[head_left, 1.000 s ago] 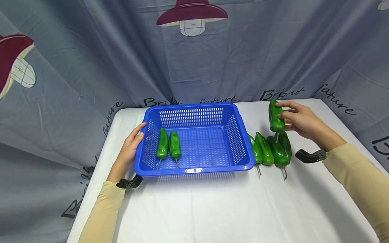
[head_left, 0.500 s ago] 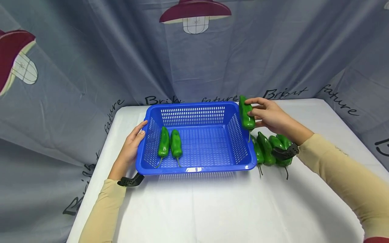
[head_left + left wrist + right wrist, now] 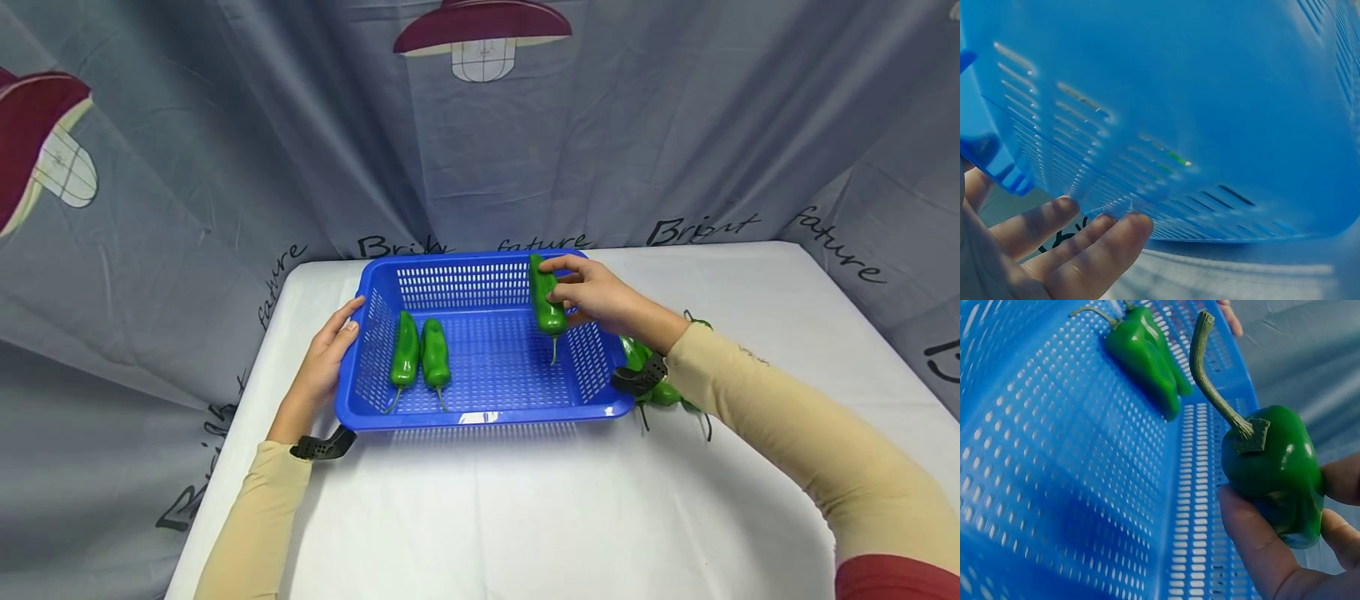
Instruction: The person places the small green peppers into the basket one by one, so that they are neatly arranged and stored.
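A green pepper (image 3: pixel 547 304) with a long stem hangs over the right part of the blue plastic basket (image 3: pixel 480 420), its stem end pointing down toward me. My right hand (image 3: pixel 596 293) holds it between thumb and fingers; the right wrist view shows the pepper (image 3: pixel 1275 459) pinched near its stem end. At the basket's left side my left hand (image 3: pixel 324 358) grips the rim, and in the left wrist view its fingers (image 3: pixel 1094 256) lie along the outer wall. Two more green peppers (image 3: pixel 405 354) lie side by side on the left of the basket floor.
Several green peppers (image 3: pixel 663 393) lie on the white-covered table (image 3: pixel 480 517) just right of the basket, partly hidden by my right wrist and its black wrist mount (image 3: pixel 640 377). A grey printed curtain (image 3: pixel 480 167) rises behind the table.
My right hand has carried the pepper leftward from above the pile on the right to over the basket, also slightly lower now. The left hand stays at the basket's rim.
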Demonstrator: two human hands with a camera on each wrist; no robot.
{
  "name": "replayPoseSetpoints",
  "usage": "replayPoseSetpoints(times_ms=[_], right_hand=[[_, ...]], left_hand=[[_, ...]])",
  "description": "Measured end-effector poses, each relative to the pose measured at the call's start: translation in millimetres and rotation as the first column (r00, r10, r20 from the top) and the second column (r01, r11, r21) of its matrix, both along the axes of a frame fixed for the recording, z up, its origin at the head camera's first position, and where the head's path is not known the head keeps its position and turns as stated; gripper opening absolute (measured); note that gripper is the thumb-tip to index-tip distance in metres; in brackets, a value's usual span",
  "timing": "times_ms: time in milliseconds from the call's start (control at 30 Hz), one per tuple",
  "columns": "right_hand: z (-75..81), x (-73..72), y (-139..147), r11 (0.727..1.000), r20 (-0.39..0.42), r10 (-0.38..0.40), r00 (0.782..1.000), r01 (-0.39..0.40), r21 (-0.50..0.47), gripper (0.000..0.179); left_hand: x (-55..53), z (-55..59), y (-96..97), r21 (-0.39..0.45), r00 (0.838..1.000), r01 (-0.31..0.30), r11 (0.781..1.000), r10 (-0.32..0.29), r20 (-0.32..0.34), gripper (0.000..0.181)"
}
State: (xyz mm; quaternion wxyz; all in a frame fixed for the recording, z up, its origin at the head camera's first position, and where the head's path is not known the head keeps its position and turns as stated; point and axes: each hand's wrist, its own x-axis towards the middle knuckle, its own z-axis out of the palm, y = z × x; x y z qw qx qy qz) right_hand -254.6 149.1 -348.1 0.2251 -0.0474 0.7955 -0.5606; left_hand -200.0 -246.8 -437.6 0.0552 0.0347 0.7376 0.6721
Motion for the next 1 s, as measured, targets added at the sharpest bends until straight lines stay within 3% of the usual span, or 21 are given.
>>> replayPoseSetpoints(times_ms=[300, 700, 1000], right_hand=[[-2.5, -7.5, -33.8, 0.999, 0.039, 0.038, 0.999, -0.037, -0.019, 0.057], [-26.2, -6.8, -82.4, 0.995, 0.075, 0.103, 0.992, -0.104, 0.008, 0.054], [-43.6, -7.6, -98.6, 0.992, 0.099, 0.108, 0.989, -0.113, 0.05, 0.051]], left_hand=[[-6.0, 4.4, -0.5, -0.007, 1.0, 0.005, 1.0, -0.005, -0.012, 0.052], [-0.1, 0.9, -0.3, 0.0, 1.0, 0.003, 1.0, -0.003, 0.007, 0.051], [0.9, -1.0, 1.2, -0.003, 1.0, -0.017, 1.0, 0.017, 0.001, 0.05]])
